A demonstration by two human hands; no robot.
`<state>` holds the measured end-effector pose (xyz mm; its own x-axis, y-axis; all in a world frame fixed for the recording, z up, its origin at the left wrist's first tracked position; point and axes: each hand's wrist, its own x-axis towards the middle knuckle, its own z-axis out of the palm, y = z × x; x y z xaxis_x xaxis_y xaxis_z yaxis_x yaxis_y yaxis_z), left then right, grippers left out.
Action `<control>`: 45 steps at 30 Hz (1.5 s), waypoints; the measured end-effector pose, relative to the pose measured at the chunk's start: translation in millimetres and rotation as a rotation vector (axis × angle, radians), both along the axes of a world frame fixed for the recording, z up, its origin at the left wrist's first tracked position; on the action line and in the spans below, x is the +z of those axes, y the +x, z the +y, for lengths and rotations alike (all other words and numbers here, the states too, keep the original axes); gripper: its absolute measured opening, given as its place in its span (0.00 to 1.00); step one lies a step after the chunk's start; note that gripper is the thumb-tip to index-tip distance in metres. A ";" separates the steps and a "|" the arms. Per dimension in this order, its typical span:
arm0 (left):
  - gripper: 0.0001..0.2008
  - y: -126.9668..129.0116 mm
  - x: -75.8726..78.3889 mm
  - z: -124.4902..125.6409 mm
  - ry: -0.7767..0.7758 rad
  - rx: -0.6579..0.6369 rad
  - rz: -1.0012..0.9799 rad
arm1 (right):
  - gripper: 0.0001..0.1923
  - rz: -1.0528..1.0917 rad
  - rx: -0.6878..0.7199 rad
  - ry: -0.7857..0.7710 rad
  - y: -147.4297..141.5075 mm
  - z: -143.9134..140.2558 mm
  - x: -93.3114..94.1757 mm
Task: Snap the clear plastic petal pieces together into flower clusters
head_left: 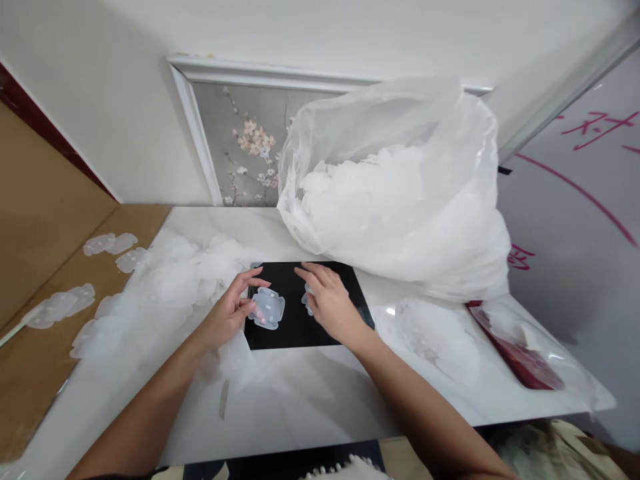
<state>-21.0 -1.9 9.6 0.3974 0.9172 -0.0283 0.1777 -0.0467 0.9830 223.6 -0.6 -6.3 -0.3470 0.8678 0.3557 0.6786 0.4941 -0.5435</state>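
Left hand (231, 313) pinches a translucent plastic piece (267, 309) by its left edge, thumb and fingers closed on it, holding it just above the black mat (300, 333). Right hand (327, 301) lies palm-down on the mat, fingers spread flat, covering a second piece (306, 297); only a sliver shows at the fingertips, so I cannot tell whether it is gripped or just pressed down. The two pieces sit near each other but apart, both over the mat's upper half. The mat lies on a white table (310, 407), close to its middle. Left of the mat: a loose heap of the same pieces (170, 280), touching the left wrist area, spilling toward the table edge. More singles lie scattered on the brown board (30, 373) further left, well apart from the hands. Behind the mat: a big clear bag (400, 200) stuffed with more of them, mouth open, leaning against the wall. Right: a flatter bag (435, 340) holding a few, and a red item (520, 360) under plastic. Judging by volume: the big bag looks nearly full, the loose heap is sizeable, so most of the stock looks unhandled. Can't tell which pile is done vs. pending.
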 end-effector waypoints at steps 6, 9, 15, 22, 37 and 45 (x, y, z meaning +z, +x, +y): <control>0.28 1.7 0.2 -0.2 0.038 -0.024 -0.049 | 0.53 0.246 0.354 -0.037 -31.3 -10.5 -20.7; 0.28 3.3 -0.6 -1.2 0.043 -0.042 -0.056 | 0.42 0.292 0.355 -0.037 -37.0 -11.7 -25.7; 0.28 4.7 -4.4 0.5 0.010 0.052 0.115 | 0.06 0.679 0.166 -0.360 -34.9 -11.1 -21.0; 0.17 -20.6 6.8 10.1 0.062 -0.137 0.575 | 0.14 1.397 0.139 -1.036 -27.4 1.0 -13.9; 0.06 -11.8 -0.9 6.6 -0.029 -0.206 0.507 | 0.26 1.427 0.217 -1.180 -23.7 2.5 -4.5; 0.21 -3.9 0.2 6.9 -0.350 0.197 -0.092 | 0.15 1.465 0.151 -1.049 -21.8 0.5 -4.7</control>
